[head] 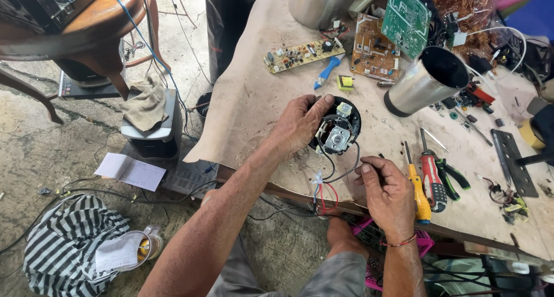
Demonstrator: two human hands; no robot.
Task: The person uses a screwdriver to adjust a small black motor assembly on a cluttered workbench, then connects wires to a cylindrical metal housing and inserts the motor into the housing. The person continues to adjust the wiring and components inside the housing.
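Nearest, the right hand [388, 188] pinches a black wire [346, 171] at the bench [254, 101] edge, while the left hand [300, 123] grips the rim of the round black motor base [339, 126] just beyond. This looks like tracing or freeing the leads; the next move seems to need a steady base and a gentle pull, with the screwdrivers [424, 179] just beside the right hand.

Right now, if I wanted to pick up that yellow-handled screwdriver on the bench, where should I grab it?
Probably by the thick yellow handle, coming from the near bench edge. The yellow-handled screwdriver lies flat with its thin shaft pointing away, a red one close alongside, and the right hand just beside it.
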